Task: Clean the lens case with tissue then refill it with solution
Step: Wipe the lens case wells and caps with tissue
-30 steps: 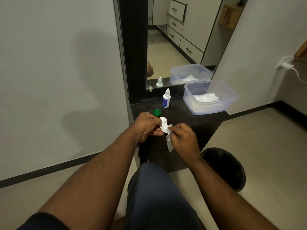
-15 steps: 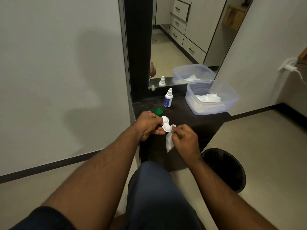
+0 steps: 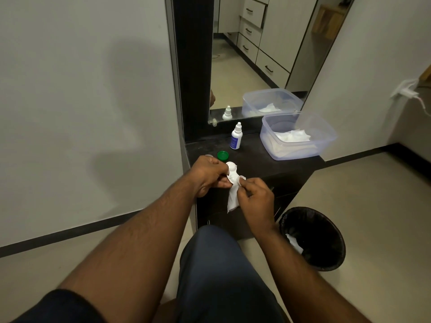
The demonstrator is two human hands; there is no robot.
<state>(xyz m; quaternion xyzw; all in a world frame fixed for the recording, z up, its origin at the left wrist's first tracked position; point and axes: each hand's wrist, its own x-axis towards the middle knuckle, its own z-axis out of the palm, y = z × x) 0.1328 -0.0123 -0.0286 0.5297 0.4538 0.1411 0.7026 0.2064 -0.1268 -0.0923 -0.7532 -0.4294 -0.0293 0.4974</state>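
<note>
The left hand [image 3: 208,174] grips the white lens case [image 3: 233,174] with curled fingers, above the near edge of the dark counter [image 3: 256,159]. The right hand [image 3: 255,199] pinches a white tissue [image 3: 233,198] against the case's near well; the rest of the tissue hangs down. Just beyond the hands a green cap [image 3: 222,155] lies on the counter. Farther stands the solution bottle [image 3: 236,136], and to its right a clear tub [image 3: 296,136] with tissues. On the floor to the right stands a black bin [image 3: 312,238].

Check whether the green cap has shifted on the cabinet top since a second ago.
No. The green cap keeps its spot just front-left of the solution bottle on the cabinet top; only the camera view drifted.
</note>
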